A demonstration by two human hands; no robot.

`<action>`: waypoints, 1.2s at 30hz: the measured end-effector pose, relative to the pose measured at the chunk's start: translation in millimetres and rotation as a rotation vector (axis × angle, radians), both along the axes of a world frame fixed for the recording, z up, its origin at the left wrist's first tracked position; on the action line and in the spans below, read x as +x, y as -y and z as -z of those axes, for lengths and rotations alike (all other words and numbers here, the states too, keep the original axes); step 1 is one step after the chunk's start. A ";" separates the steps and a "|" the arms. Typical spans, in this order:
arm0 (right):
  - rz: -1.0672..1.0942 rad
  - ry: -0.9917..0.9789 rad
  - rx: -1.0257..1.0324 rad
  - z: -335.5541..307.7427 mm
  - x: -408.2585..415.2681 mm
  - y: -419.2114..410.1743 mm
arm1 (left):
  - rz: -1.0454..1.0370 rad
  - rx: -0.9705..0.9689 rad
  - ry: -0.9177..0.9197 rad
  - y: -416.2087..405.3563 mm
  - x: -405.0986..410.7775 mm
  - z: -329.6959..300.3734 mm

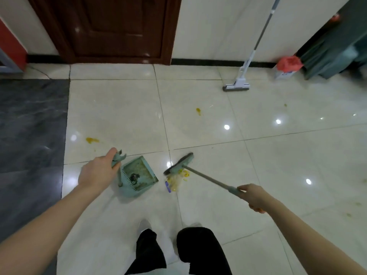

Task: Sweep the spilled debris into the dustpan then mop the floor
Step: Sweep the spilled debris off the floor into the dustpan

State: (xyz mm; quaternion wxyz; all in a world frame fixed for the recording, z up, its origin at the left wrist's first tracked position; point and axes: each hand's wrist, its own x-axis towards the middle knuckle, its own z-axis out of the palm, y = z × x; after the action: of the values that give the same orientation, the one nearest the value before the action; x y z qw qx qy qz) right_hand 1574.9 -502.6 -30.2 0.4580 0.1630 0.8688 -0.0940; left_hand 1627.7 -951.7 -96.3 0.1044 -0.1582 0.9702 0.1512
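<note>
Between broom and dustpan, on the pale floor [218, 205] tiles: small heap of yellow debris [177, 180] with a blue scrap at its near edge.

Left hand [97, 173] curled round the dustpan [139, 175] handle; pan on the floor, open mouth facing right, toward the heap. Some dark bits already inside it.

Right hand [253, 197] curled round the grip end of the broom [202, 176] stick. Stick's long axis runs from that hand up-left to the head. Head sits just beyond the heap, on its far side, touching or nearly touching the top of it; exact contact cannot be told.

Key relation: heap lies just right of the pan mouth, a short gap of bare tile between them. Broom head is far of the heap rather than right of it. Judged: to drive debris left into the pan, head would need to come round to the heap's right side, or the pan to swing nearer under the heap. Left hand is nearer the pan; right hand steers from well back.

Orange smears [92, 139] on tiles farther off, left and centre. Mop [238, 84] leans on the far wall, untouched; mopping not yet begun.
</note>
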 end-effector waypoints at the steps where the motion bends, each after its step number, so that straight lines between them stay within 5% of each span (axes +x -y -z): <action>1: 0.031 -0.046 -0.009 -4.5 -4.6 -12.4 | 0.016 -0.006 -0.004 -4.7 -5.7 -0.9; 5: 0.025 -0.144 0.048 -23.8 -33.6 -60.1 | 0.041 -0.016 -0.016 -25.0 -22.7 -4.3; 16: -0.598 -0.346 0.548 -3.2 -164.0 -128.0 | -0.079 -0.108 -0.024 -113.4 -48.8 -26.2; 19: -0.631 -0.249 0.513 23.2 -178.7 -150.7 | -0.109 -0.135 -0.003 -135.4 -50.7 -24.8; 25: -0.052 0.064 0.209 51.6 -198.2 -199.9 | -0.176 -0.164 0.037 -165.2 -44.2 -23.0; 36: -0.367 0.088 0.127 35.6 -103.1 -185.0 | -0.173 -0.135 0.016 -183.5 21.4 -23.8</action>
State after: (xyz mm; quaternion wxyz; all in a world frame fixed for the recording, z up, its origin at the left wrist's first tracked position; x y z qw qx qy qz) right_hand 1471.8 -317.7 -65.8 0.4936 0.0342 0.8674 0.0531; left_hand 1649.1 -768.2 -72.5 0.0879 -0.2494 0.9599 0.0928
